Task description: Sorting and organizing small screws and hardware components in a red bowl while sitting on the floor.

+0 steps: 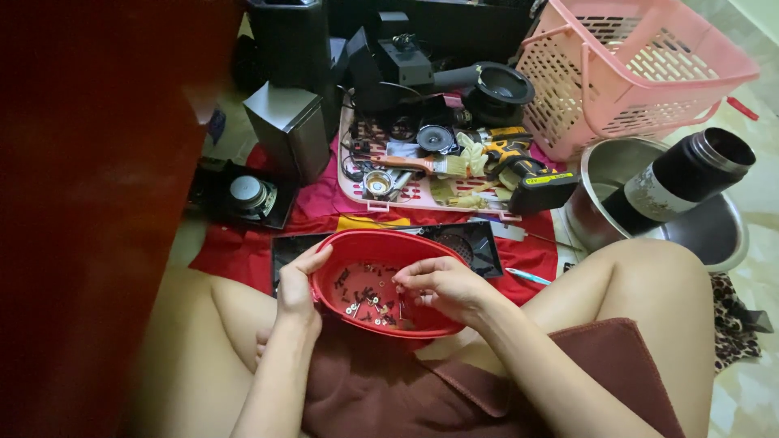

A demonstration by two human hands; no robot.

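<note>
The left hand [298, 284] clasps the near-left rim of a red oval plastic bowl [357, 243], thumb on the rim, fingers curled outside. The right hand [442, 285] reaches into the bowl, fingertips pinched together over small dark screws and washers [369, 302]; whether it holds one is unclear. The bowl rests on the person's lap, above a red cloth [324, 207] on the floor. Beyond, a black-and-yellow cordless drill [523, 166] lies on a pink tray [406, 197], beside a pink plastic basket [625, 73].

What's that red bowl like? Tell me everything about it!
The red bowl is oval, shiny and looks like plastic. It sits tilted on the person's lap, open side up. Small screws and washers lie scattered on its bottom. The left hand grips its left rim, and the right hand reaches inside, fingers among the screws.
</note>
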